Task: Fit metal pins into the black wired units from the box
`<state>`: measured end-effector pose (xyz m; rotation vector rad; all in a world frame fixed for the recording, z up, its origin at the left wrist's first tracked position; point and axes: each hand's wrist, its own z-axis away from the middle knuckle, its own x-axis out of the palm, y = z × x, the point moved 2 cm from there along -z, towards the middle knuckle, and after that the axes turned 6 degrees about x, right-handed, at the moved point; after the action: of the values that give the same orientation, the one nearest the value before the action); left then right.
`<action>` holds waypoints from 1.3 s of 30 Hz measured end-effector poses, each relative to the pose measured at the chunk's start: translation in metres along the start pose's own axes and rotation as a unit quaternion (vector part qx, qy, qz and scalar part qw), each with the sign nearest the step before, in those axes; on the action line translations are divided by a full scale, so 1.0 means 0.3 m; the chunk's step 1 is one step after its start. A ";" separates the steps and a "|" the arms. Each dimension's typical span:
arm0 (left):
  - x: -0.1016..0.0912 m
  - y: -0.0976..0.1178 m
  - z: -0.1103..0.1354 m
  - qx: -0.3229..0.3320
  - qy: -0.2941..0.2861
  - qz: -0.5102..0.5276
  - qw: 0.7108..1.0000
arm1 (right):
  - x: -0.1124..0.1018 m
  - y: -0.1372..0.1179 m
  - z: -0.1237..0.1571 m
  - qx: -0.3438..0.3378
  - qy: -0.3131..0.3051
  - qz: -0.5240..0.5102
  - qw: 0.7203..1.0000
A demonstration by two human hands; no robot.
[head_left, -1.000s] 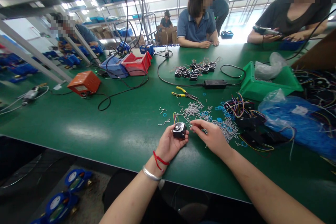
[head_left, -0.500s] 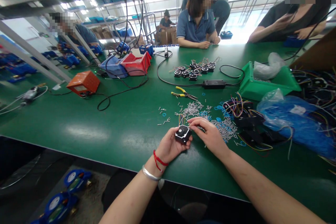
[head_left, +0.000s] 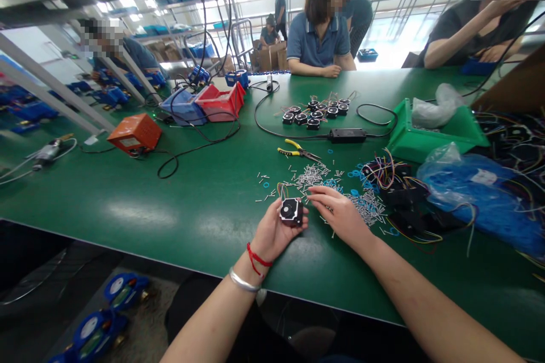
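Observation:
My left hand [head_left: 272, 233] is closed around a small square black motor [head_left: 291, 211] with silvery corners. Its round face is turned up, and thin coloured wires stick out at the top. Just to the right, apart from the motor, my right hand [head_left: 336, 210] has its thumb and fingertips pressed together. Whatever is between those fingertips is too small to make out. Beyond the right hand lies a loose heap of small silver screws [head_left: 313, 174], with more screws and blue rings [head_left: 355, 193] by its far side. Yellow-handled pliers [head_left: 293, 150] rest behind the heap.
Several similar motors [head_left: 313, 123] stand further back, near a black power adapter [head_left: 347, 135]. On the right are a green bin [head_left: 438, 150], a blue plastic bag [head_left: 481, 193] and wired parts. An orange box [head_left: 135, 134] and a red bin [head_left: 220, 103] stand left. People sit opposite.
My left hand has shifted slightly left with the motor, which now faces up more. My right fingertips, earlier at the motor's corner, have come away from it.

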<state>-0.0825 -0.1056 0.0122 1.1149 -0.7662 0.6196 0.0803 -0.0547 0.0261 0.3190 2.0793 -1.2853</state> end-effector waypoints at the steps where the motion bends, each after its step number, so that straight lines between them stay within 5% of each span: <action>1: -0.005 0.002 -0.004 0.021 0.016 0.004 1.000 | 0.003 0.029 -0.006 0.007 0.009 0.041 0.999; 5: -0.020 0.004 -0.013 0.097 0.045 0.005 0.994 | 0.028 0.130 -0.022 0.026 0.021 0.177 0.984; 10: -0.021 0.001 -0.008 0.132 0.039 -0.034 0.990 | 0.034 0.134 -0.022 0.024 0.015 0.175 0.984; 13: -0.027 0.002 -0.008 0.143 0.061 -0.055 0.986 | 0.003 0.074 -0.016 0.054 0.017 0.069 0.996; 15: -0.032 0.002 -0.011 0.151 0.075 -0.062 0.984 | -0.007 0.026 -0.009 0.093 -0.053 -0.049 0.993; 19: -0.040 -0.001 -0.020 0.162 0.091 -0.052 0.981 | 0.019 -0.051 0.014 0.144 -0.204 -0.236 0.939; 32: -0.019 -0.013 -0.021 0.171 0.067 -0.063 0.981 | 0.070 -0.047 0.024 0.217 -0.215 -0.243 0.921; 39: -0.017 -0.013 -0.018 0.154 0.066 -0.037 0.985 | 0.018 -0.039 0.013 0.170 -0.149 -0.115 0.967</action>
<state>-0.0814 -0.1023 0.0046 1.3643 -0.5230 0.7586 0.0718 -0.0644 0.0296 0.0248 1.6756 -1.7182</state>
